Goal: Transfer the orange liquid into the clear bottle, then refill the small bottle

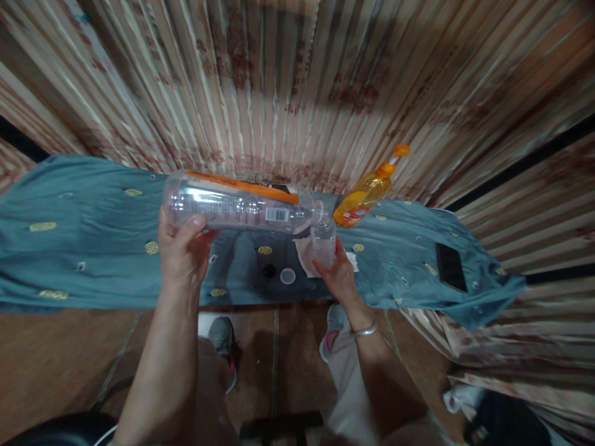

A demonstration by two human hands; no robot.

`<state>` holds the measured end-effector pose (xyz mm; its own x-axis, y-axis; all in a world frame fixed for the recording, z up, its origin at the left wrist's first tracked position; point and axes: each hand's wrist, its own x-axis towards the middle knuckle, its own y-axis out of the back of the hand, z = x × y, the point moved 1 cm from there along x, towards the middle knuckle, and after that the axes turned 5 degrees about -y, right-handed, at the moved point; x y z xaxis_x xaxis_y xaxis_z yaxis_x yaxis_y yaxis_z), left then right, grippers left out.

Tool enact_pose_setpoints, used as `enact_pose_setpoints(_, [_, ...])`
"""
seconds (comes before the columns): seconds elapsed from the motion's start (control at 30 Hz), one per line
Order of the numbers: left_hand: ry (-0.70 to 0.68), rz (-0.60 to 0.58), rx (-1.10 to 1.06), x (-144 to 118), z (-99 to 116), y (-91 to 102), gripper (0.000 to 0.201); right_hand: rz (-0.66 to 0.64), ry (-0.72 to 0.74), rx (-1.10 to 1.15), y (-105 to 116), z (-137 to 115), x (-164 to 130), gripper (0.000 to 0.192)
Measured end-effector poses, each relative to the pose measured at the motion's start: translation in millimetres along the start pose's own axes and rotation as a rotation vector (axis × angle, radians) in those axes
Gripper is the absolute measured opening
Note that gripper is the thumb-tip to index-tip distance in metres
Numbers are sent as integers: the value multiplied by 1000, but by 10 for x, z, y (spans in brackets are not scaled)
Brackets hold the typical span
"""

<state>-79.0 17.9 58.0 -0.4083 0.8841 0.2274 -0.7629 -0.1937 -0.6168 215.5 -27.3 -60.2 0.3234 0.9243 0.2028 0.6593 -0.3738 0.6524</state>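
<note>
My left hand (186, 244) is closed round the base end of a large clear plastic bottle (232, 207) with an orange-edged label and a barcode. The bottle lies nearly level in the air, its neck pointing right. At its mouth is a small clear plastic container (324, 238), held upright by my right hand (339, 272). Whether the two rims touch, I cannot tell. Any liquid inside either one is too faint to make out. Below them on the cloth lie a black cap (269, 270) and a round whitish lid (287, 276).
An orange pump bottle (365, 195) stands behind and right of my right hand. A pale paper or tissue (305, 257) lies under the small container. A black phone (450, 266) rests toward the right end of the teal cloth (111, 248). Pleated curtains (260, 80) hang behind.
</note>
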Motion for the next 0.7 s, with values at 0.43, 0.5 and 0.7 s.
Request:
enact_pose_setpoints(0.43, [-2, -19, -3, 22, -14, 27, 50, 2, 19, 7, 5, -8, 5, 83])
enact_pose_setpoints(0.5, [-6, -18, -10, 30, -23, 39, 50, 0, 13, 10, 2, -6, 5, 84])
enact_pose_setpoints(0.7, [0, -22, 0, 28, -26, 45, 49, -21, 2, -2, 14, -5, 3, 84])
